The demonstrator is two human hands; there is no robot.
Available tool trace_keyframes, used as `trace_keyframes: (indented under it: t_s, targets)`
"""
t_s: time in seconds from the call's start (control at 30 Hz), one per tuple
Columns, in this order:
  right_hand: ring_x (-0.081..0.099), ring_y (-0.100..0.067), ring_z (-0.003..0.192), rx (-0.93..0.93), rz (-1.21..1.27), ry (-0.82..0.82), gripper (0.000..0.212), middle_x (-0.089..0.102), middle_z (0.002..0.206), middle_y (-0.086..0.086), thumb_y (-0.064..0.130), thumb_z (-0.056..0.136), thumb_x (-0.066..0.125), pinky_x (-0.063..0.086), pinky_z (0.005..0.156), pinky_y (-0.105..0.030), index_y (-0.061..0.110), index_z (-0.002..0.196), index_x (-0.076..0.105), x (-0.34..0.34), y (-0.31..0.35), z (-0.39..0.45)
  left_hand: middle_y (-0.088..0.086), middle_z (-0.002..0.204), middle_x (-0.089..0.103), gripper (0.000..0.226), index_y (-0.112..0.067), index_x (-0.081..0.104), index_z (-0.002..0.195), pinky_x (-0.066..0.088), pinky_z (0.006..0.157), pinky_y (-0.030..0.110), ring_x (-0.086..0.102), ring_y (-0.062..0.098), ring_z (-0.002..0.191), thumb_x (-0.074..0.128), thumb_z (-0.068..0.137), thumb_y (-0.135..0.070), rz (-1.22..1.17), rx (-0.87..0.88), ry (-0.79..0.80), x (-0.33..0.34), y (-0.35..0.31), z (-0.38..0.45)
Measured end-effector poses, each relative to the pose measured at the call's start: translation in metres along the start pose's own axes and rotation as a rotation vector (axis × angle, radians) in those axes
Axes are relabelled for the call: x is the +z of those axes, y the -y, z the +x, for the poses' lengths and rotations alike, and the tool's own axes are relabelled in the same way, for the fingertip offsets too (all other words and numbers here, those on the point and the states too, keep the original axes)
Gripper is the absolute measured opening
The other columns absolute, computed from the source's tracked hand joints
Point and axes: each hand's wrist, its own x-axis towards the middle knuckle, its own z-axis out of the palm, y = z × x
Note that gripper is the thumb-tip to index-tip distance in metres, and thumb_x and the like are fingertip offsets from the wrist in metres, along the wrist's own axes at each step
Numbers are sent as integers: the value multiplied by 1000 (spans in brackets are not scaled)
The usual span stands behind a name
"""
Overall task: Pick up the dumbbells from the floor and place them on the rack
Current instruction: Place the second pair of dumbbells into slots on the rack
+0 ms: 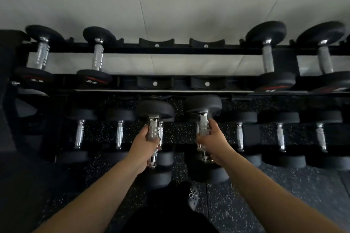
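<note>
Two free top-rack cradles [156, 44] — dumbbells [95, 56] flanking

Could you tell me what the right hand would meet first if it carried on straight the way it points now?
Probably the rack's front rail; the dumbbell in the right hand leads, though depth is unclear.

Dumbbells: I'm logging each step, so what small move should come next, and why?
Probably lift both up and forward: the left hand and right hand each grip a dumbbell below the top rail, where two cradles sit empty between racked pairs.
</note>
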Motion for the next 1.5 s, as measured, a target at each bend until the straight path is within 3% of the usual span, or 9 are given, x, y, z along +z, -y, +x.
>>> trace_keyframes:
  t_s: [0.17,0.27,0.47,0.6,0.77,0.87,1.0,1.2,1.5]
  targets:
    - [61,-22,82,-22,-41,-14,77,58,112,-8,-4,82,56,53,60,-30,31,144,24,-3,46,38,-4,102,63,56,-37,43,133,49,66,32,63,16,82,57,89,-6,-60,26,-6,6,-46,34]
    - [64,-31,92,-35,-36,-51,74,60,111,-11,-2,82,58,56,71,-40,31,141,29,-1,75,64,1,102,64,54,-34,43,133,50,70,33,63,18,80,55,89,-4,-95,51,-6,5,-76,62]
    - [65,-35,92,-43,-16,-94,68,63,104,-13,-3,79,59,57,79,-52,34,132,38,3,132,109,3,105,62,46,-32,47,127,50,68,29,61,20,84,54,90,-4,-73,60,58,-7,-135,115]
    - [61,-25,80,-50,25,-151,69,60,96,-9,-4,78,59,55,71,-42,31,134,38,2,161,136,6,106,62,51,-33,44,130,48,68,26,61,22,90,53,90,-3,-45,71,101,-14,-170,149]
    - [56,-21,75,-32,30,-155,70,57,99,-12,-3,83,57,51,63,-35,24,142,29,-6,185,171,4,103,63,55,-32,39,136,49,61,27,62,18,81,55,90,-8,1,41,81,-10,-201,188]
    - [56,-19,73,-21,-3,-148,69,57,97,-9,-2,84,57,50,59,-32,23,142,28,-11,194,189,3,107,63,60,-34,37,138,48,61,25,64,19,84,56,89,-6,2,45,73,-4,-211,206]
    - [58,-19,78,-1,-40,-132,75,58,98,-5,-1,84,58,52,65,-33,31,143,25,-20,204,203,-1,107,62,61,-32,38,138,47,56,15,62,14,83,57,88,-2,10,59,69,5,-223,217]
    - [58,-23,88,15,-87,-117,69,58,106,-10,0,84,57,52,75,-41,28,140,29,-31,204,221,0,106,62,58,-32,40,136,48,64,21,63,15,81,57,89,-4,25,31,40,12,-223,225]
    - [59,-18,86,26,-119,-82,74,59,113,-11,7,84,62,45,63,-28,29,144,24,-51,195,228,9,118,58,60,-26,37,141,51,57,12,60,15,88,55,89,-2,56,68,31,13,-220,227]
